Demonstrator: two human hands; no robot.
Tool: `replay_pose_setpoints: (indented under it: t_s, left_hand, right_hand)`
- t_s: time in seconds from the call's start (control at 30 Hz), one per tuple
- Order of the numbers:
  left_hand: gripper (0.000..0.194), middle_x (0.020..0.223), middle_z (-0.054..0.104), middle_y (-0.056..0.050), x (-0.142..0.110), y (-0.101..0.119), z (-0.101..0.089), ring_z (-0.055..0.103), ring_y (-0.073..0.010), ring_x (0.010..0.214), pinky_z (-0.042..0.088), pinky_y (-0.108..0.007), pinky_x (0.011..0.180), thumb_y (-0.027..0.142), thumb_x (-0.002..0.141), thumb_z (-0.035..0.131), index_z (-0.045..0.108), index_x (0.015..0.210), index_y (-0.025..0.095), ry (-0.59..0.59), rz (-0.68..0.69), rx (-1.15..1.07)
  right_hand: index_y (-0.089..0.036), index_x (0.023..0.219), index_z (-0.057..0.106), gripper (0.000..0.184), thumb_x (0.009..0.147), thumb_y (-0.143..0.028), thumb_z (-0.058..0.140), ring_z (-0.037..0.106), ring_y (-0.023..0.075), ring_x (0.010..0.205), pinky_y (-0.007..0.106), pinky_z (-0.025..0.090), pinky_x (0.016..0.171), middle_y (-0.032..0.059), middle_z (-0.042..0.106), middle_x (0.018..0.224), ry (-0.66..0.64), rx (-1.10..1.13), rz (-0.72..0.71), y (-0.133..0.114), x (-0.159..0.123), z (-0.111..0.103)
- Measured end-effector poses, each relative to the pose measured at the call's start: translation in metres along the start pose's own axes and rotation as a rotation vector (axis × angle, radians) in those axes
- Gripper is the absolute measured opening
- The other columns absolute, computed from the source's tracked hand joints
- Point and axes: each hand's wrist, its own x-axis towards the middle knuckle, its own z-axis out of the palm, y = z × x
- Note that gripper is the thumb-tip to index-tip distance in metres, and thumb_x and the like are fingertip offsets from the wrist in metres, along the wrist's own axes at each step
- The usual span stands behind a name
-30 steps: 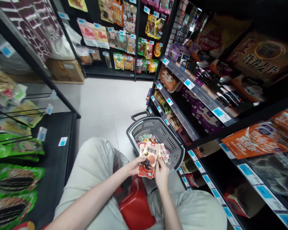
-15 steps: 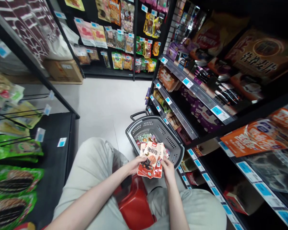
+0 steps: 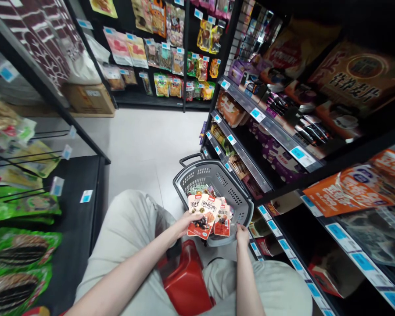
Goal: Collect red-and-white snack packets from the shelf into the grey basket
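I am seated on a red stool (image 3: 186, 281) in a shop aisle, knees in pale trousers. My left hand (image 3: 184, 223) is closed on a fanned bunch of orange-and-white snack packets (image 3: 204, 215), held just over the near rim of a grey shopping basket (image 3: 197, 177). My right hand (image 3: 242, 232) is to the right of the packets, beside the basket's near right corner; its fingers are curled and I cannot see anything in them. More packets lie inside the basket.
Black shelves (image 3: 266, 127) with boxed goods and blue price tags run along the right. Hooks with green snack bags (image 3: 19, 245) hang on the left. A cardboard box (image 3: 88, 98) sits at the far left, with pale floor (image 3: 148, 140) ahead.
My right hand has let go of the packets and moved right and down, away from them. The left hand keeps the bunch, now a little higher over the basket.
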Motion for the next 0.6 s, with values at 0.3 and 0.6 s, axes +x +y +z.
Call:
replay_pose_setpoints:
  t_s: [0.3,0.6]
  left_hand:
    - [0.043,0.092,0.063,-0.016,0.004,-0.010,-0.006,0.060,-0.0260,0.080,0.043,-0.040,0.081,0.015,0.051,0.072,0.059,0.091,0.006,-0.002,0.055,0.167]
    - [0.034,0.082,0.066,-0.014,0.010,-0.010,-0.004,0.062,-0.0234,0.073,0.045,-0.039,0.077,0.028,0.061,0.067,0.059,0.086,0.007,0.101,0.024,0.050]
  right_hand:
    - [-0.016,0.073,0.060,0.035,0.050,-0.041,0.067,0.055,0.0150,0.049,0.026,0.043,0.046,0.0023,0.062,0.058,-0.476,0.078,0.057,-0.021,-0.038,0.046]
    - [-0.017,0.066,0.056,0.025,0.055,-0.039,0.061,0.051,0.0131,0.049,0.023,0.041,0.049,0.0005,0.060,0.058,-0.336,0.059,-0.051,-0.027,-0.035,0.044]
